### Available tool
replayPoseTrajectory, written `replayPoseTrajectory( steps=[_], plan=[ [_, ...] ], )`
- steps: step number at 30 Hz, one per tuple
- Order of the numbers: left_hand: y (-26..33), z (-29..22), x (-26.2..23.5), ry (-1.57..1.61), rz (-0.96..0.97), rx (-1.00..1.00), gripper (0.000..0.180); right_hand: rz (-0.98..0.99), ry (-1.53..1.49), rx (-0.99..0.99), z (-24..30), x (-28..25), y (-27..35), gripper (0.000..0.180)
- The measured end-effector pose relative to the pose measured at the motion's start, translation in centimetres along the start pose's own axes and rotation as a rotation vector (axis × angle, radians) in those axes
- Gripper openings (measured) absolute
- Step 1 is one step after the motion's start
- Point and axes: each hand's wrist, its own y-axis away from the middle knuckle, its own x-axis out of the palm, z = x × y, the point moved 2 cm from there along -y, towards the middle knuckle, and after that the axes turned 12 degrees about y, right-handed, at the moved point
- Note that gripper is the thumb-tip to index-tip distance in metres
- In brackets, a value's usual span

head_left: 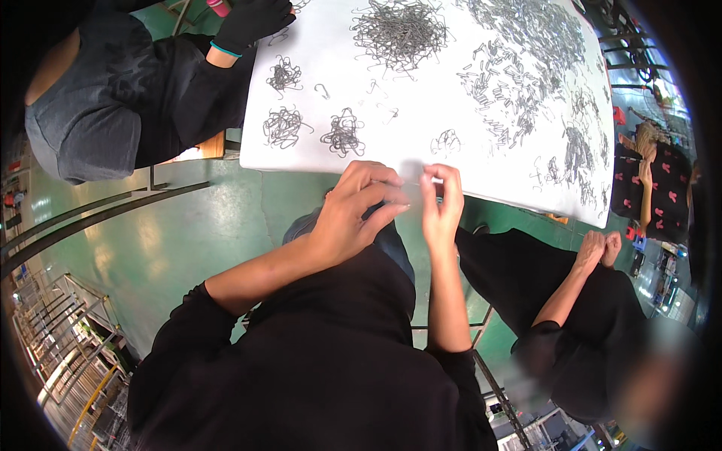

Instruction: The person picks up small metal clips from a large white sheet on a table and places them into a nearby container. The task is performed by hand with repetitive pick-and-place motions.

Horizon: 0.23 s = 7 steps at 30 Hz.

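Observation:
My left hand (357, 204) is just off the front edge of the white table (421, 105), fingers curled and the thumb drawn close to them. Beside it, my right hand (442, 201) has thumb and forefinger bent together in a pinch. A faint thin line crosses the small gap between the two hands, too blurred to name. Closest on the tabletop are a heap of bent dark wire hooks (346, 135) ahead of my left hand and a smaller group of wire hooks (446, 140) ahead of my right.
A large mound of wire hooks (401, 34) lies farther back. Many small dark metal pieces (526, 68) spread over the table's right side. At the left, a co-worker's black-gloved hand (252, 24) rests by the table. Another person's hands (598, 248) are to my right.

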Motion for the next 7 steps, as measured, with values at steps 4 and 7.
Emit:
replayPoseTrajectory(
  steps=[4,7],
  plan=[
    [0.4,-0.2,-0.5,-0.01,0.022,-0.05,0.014,0.11,0.288,-0.026,-3.7,3.7,-7.4,0.01],
    [0.8,-0.4,-0.6,-0.001,0.005,-0.106,0.01,0.281,0.336,-0.027,-5.0,5.6,-10.8,0.013]
  ],
)
